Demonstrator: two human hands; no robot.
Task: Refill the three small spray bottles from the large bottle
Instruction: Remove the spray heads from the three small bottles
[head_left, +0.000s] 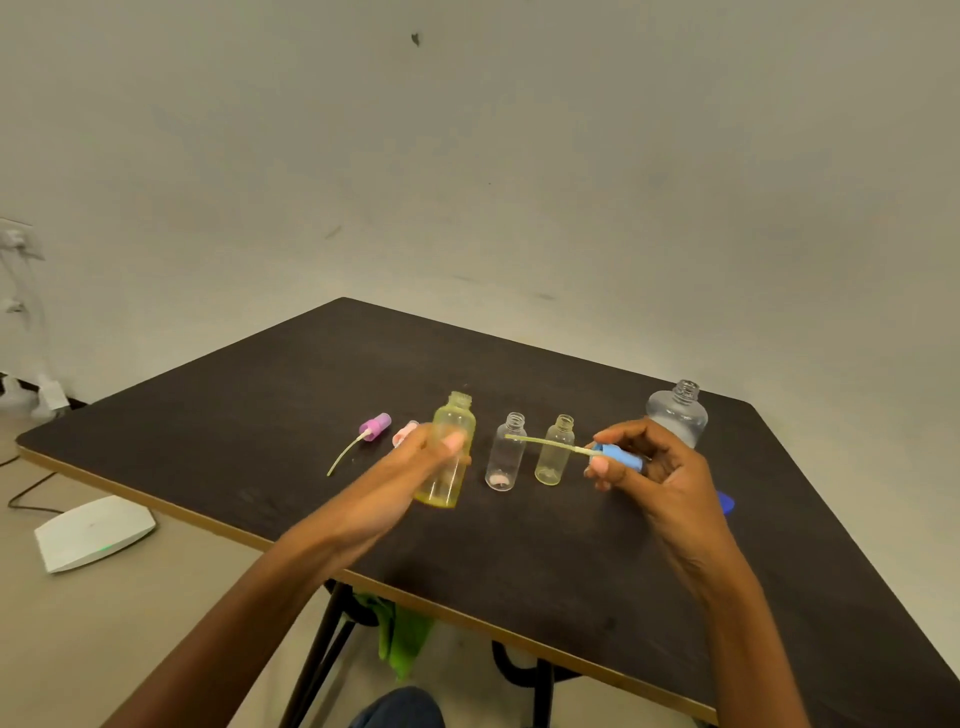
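Your left hand (415, 462) has its grip wrapped around the yellow bottle (448, 452), uncapped, tilted, base near the table (260, 415). Your right hand (649, 467) pinches the blue spray head (618, 460), tube pointing left across two small open bottles: clear bottle (505, 457) and pale yellow bottle (557, 452), both upright. Large bottle (678, 413) stands open just behind your right hand. Purple spray head (374, 427) lies at the left.
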